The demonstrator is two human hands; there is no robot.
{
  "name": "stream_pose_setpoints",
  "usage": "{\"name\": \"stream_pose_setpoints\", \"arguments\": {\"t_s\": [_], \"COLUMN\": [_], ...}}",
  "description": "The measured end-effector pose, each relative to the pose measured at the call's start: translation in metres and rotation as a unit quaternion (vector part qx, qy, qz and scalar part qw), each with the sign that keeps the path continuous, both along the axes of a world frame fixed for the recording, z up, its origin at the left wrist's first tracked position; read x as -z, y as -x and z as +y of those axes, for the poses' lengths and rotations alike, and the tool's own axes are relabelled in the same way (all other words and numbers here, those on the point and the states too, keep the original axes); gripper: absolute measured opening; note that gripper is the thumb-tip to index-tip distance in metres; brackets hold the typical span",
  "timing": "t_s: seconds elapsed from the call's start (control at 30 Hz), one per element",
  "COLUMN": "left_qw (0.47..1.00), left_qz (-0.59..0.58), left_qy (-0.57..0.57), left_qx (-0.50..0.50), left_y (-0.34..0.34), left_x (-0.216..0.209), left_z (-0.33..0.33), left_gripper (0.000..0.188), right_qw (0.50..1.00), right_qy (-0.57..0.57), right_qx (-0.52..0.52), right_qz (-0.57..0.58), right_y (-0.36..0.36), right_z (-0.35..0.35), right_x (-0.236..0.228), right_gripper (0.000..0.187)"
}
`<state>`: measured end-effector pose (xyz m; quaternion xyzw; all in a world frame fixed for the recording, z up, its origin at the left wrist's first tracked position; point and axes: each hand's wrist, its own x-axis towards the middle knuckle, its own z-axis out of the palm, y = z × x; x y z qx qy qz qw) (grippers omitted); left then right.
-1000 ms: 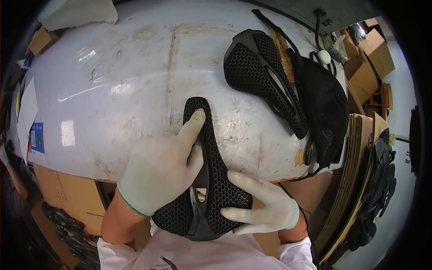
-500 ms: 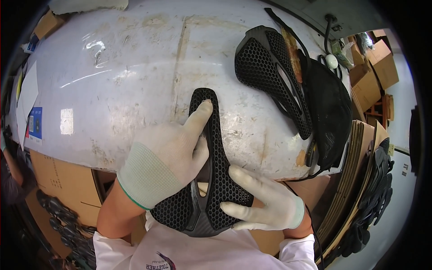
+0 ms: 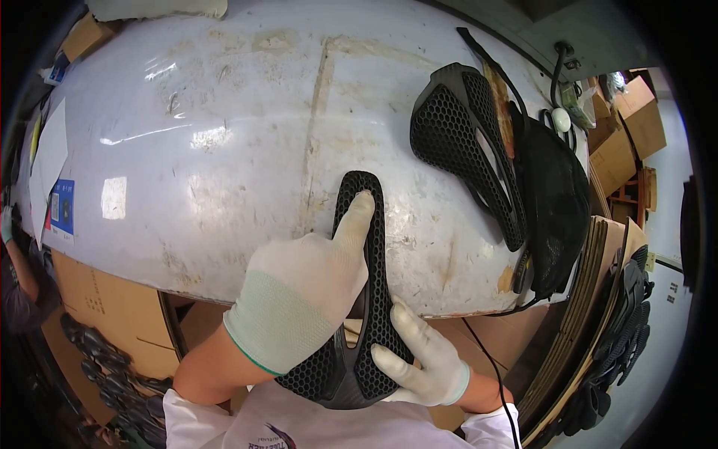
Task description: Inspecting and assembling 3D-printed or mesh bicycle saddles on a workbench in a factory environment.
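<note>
Black honeycomb saddle (image 3: 366,299) lies nose-up across the near edge of the scuffed white table (image 3: 224,150), wide rear end hanging off toward my chest. My left hand (image 3: 310,280), gloved white, lies flat on top with fingers spread loose, index finger stretched along the nose. My right hand (image 3: 422,359), also gloved, grips the saddle's rear right side, fingers curled onto the mesh. A second saddle (image 3: 464,150) lies well apart at the table's right, touching a black mesh bag (image 3: 557,202); I can't tell what's in the bag. Cardboard boxes (image 3: 628,127) stand far right, contents not visible. More saddles are stacked (image 3: 621,352) by the right edge.
</note>
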<state>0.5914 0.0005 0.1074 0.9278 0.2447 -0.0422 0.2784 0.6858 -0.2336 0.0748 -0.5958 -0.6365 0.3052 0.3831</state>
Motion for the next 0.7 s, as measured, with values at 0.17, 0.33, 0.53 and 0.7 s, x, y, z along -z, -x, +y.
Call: {"name": "stream_pose_setpoints", "arguments": {"t_s": [0.17,0.33,0.53,0.7], "left_qw": [1.0,0.997,0.969,0.933], "left_qz": [-0.016,-0.068,-0.141,-0.135], "left_qy": [0.015,0.047,0.204,0.285], "left_qx": [0.005,0.004,0.013,0.171], "left_y": [0.001,0.005,0.025,0.106], "left_x": [0.002,0.005,0.008,0.002], "left_z": [0.003,0.007,0.029,0.036], "left_gripper": [0.054,0.054,0.06,0.063], "right_qw": [0.995,0.971,0.978,0.978], "right_qy": [-0.001,-0.056,-0.061,-0.079], "right_qx": [0.082,0.013,0.024,0.02], "right_qz": [-0.06,-0.232,-0.196,-0.194], "right_y": [0.01,-0.001,-0.013,-0.012], "right_z": [0.011,0.019,0.028,0.028], "right_x": [-0.014,-0.02,-0.028,-0.023], "right_gripper": [0.032,0.028,0.028,0.03]}}
